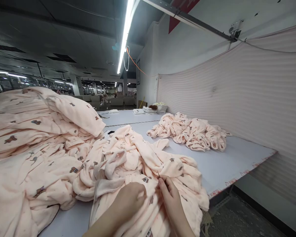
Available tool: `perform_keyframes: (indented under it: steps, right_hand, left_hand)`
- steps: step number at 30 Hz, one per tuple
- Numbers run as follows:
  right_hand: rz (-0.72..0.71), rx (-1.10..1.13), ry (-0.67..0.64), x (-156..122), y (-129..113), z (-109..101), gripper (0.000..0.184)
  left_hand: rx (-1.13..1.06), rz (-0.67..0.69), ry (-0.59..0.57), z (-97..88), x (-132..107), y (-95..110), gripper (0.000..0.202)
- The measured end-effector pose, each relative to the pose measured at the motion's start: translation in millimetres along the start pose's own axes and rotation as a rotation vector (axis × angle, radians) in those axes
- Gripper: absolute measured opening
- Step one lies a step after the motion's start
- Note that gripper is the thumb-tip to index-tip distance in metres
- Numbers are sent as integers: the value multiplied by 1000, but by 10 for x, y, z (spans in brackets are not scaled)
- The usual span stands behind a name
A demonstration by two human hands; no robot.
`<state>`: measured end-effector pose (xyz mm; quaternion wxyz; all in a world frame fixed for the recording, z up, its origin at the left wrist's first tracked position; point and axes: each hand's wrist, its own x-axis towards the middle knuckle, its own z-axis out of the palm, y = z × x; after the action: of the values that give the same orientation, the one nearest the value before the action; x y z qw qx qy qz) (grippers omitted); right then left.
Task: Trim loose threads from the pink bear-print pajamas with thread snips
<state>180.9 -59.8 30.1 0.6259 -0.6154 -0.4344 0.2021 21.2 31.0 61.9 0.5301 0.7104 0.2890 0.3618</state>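
A pale pink plush garment [171,168] with small brown animal prints lies bunched on the table in front of me. Over its near middle, my left hand [132,197] is closed with fingers curled; what they hold, if anything, is hidden. Just to the right, my right hand [169,191] pinches a thin dark pointed tool [158,173], whose tip points up and away from me against the cloth. Most of that tool is covered by my fingers, so its exact kind does not show.
A tall heap of the same pink fabric [19,131] fills the left side. Farther back on the right sits a smaller pink pile [192,131]. White folded stacks [149,110] lie at the table's [244,151] far end. A striped cloth [227,85] covers the right wall.
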Motion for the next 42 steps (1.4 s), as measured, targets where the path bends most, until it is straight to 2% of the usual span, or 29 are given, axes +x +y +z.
perform_keyframes:
  steps: [2,6,8,9,10,12,15,16,17,19,21,24,27,29,31,34,38,40,42]
  right_hand:
    - [27,3,12,-51,14,-68,30]
    - [103,-44,12,-152,104,-254,19]
    - [121,-103,-1,-154,173,-295,12]
    - [126,-135,-9,-137,206,-296,13]
    - [124,-165,-21,-109,234,-284,13]
    - [100,-196,-40,-35,265,-235,7]
    - [27,-174,-64,50,251,-133,13]
    - [-1,-158,-74,58,235,-99,12]
    - [-27,-139,-84,54,217,-65,11]
    - [-67,-103,-110,24,186,-4,13]
    - [-93,-100,-119,-18,167,52,11]
    - [-160,-152,-114,-66,163,121,6]
    - [-186,-180,-153,-88,156,146,14]
    - [-171,-177,-198,-96,139,130,13]
    - [-180,-196,-205,-106,114,104,11]
    - [-249,-345,-153,-126,79,94,19]
    - [-287,-538,-94,-160,97,152,20]
    - [-267,-550,-56,-178,145,177,18]
    - [-255,-564,-48,-181,199,187,16]
  left_hand:
    - [76,0,-40,-105,28,65,8]
    - [-97,-95,57,-682,137,147,25]
    - [43,-106,63,-892,178,146,24]
    - [175,-101,42,-926,188,147,22]
    - [326,-88,16,-903,187,154,20]
    - [534,-69,-7,-701,152,199,16]
    - [725,-31,0,-166,59,308,18]
    - [903,3,-63,12,37,332,17]
    - [962,-3,-133,164,27,338,19]
    - [819,-30,-183,356,45,291,16]
    - [622,-75,-223,384,89,183,12]
    - [393,-156,-259,232,102,8,16]
    - [-114,-277,-162,78,18,-109,13]
    - [-441,-327,-109,38,-47,-159,13]
    - [-604,-345,-101,32,-86,-197,14]
    - [-708,-366,-102,28,-95,-234,12]
    - [-696,-345,-107,18,-87,-241,11]
    - [-605,-293,-51,28,-97,-228,18]
    - [-465,-219,70,43,-116,-205,32]
